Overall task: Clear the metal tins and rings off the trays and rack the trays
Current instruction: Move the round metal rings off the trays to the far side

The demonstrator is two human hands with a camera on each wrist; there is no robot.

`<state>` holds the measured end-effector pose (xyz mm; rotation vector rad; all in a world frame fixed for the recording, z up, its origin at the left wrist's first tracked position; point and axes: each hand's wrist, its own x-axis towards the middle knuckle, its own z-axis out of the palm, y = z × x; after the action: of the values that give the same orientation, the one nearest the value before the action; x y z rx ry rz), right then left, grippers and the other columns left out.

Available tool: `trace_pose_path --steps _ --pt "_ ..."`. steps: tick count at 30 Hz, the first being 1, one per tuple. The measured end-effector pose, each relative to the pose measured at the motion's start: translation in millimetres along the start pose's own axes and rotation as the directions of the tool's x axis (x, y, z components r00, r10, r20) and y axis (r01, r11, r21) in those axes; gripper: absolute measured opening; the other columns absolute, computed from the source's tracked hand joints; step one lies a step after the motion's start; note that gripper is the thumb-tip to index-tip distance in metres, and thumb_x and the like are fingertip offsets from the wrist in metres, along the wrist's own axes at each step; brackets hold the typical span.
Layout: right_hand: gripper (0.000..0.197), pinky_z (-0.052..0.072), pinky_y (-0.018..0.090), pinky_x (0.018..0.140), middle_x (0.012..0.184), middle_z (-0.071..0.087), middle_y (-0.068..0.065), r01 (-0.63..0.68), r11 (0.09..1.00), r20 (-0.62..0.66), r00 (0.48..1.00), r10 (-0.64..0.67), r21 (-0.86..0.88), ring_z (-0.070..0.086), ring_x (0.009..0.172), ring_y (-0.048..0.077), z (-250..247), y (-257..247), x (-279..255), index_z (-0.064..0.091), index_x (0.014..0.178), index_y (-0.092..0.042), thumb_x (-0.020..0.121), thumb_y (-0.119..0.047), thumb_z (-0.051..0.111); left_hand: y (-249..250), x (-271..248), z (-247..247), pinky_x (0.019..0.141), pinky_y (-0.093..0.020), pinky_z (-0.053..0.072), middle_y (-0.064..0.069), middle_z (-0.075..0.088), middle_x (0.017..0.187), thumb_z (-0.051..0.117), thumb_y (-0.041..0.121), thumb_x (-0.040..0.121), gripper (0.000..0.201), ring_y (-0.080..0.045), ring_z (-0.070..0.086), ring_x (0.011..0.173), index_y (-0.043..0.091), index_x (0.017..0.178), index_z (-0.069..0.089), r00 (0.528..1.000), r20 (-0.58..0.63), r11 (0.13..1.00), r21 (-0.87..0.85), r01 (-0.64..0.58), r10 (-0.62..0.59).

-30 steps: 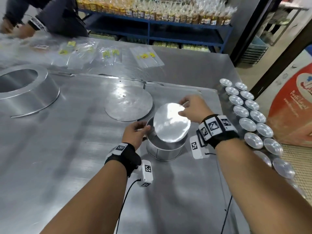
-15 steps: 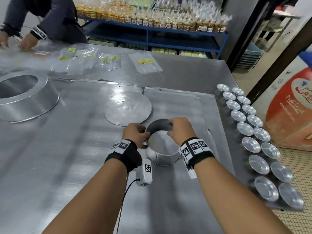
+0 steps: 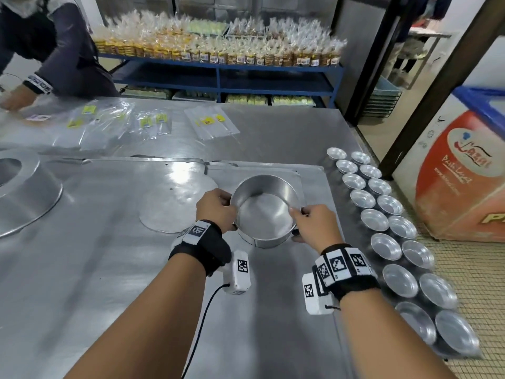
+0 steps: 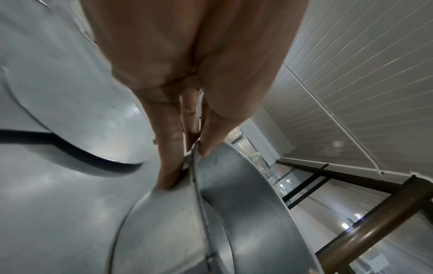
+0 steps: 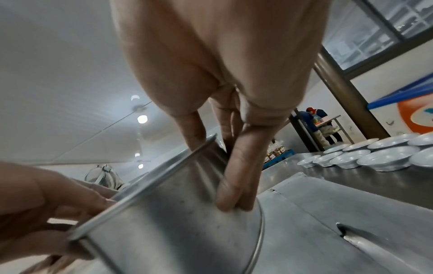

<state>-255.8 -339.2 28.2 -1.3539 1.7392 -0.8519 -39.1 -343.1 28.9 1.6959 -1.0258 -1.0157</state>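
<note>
A round metal tin (image 3: 264,214) with a flat bottom is held over the steel tray (image 3: 82,255), tilted with its opening towards me. My left hand (image 3: 218,207) pinches its left rim, and in the left wrist view the thumb lies inside the tin (image 4: 246,213) and the fingers (image 4: 168,166) outside. My right hand (image 3: 308,221) pinches the right rim in the same way, its fingers (image 5: 234,185) lying down the tin's (image 5: 175,222) outer wall. A flat metal disc (image 3: 175,206) lies on the tray just left of the tin.
A big metal ring (image 3: 24,195) sits at the tray's far left. Two rows of several small tins (image 3: 382,214) line the table's right edge. Clear bags (image 3: 153,124) lie at the back, where another person (image 3: 41,50) works. A red-and-white chest (image 3: 459,170) stands to the right.
A second ago my right hand held a round plate over the ring. It then went inside, both hands took the rim, and the tin now stands higher and tilted.
</note>
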Motion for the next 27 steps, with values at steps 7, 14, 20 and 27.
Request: trace_pose_path --steps 7,14,20,27 --pt "0.026 0.057 0.053 0.079 0.069 0.071 0.001 0.154 0.985 -0.114 0.983 -0.144 0.084 0.07 0.079 0.031 -27.9 8.4 64.7 0.07 0.073 -0.021 0.069 -0.046 0.062 45.8 49.2 57.9 0.06 -0.048 0.062 0.005 0.059 0.089 0.066 0.003 0.085 0.018 -0.019 0.064 0.079 0.008 0.102 0.064 0.988 -0.059 0.987 -0.068 -0.144 0.141" --pt "0.026 0.058 0.052 0.068 0.067 0.068 0.005 0.234 0.972 -0.214 0.949 -0.231 -0.011 0.067 0.071 0.034 -52.0 -4.7 162.7 0.063 0.076 -0.012 0.073 -0.038 0.057 85.2 125.8 104.2 0.069 -0.045 0.062 0.003 0.056 0.098 0.066 0.001 0.089 0.019 -0.024 0.064 0.084 0.01 0.102 0.057 0.956 0.017 0.956 0.006 -0.294 0.294" --pt "0.007 0.06 0.044 0.072 0.077 0.072 0.005 0.196 0.978 -0.274 0.946 -0.171 0.067 0.069 0.075 0.026 -62.7 -6.6 240.6 0.066 0.072 -0.025 0.078 -0.024 0.061 94.7 207.0 154.7 0.079 -0.045 0.059 0.004 0.059 0.097 0.071 0.007 0.086 0.027 -0.025 0.063 0.091 0.008 0.108 0.056 0.921 0.097 0.917 0.1 -0.385 0.377" --pt "0.021 0.062 0.046 0.068 0.08 0.073 -0.002 0.119 0.98 -0.308 0.949 -0.066 0.157 0.072 0.08 0.024 -52.0 18.4 313.3 0.066 0.07 -0.018 0.085 -0.004 0.061 59.9 275.4 213.6 0.085 -0.047 0.058 0.012 0.058 0.1 0.069 0.007 0.089 0.028 -0.014 0.068 0.085 0.013 0.112 0.054 0.937 0.1 0.942 -0.019 -0.335 0.335"
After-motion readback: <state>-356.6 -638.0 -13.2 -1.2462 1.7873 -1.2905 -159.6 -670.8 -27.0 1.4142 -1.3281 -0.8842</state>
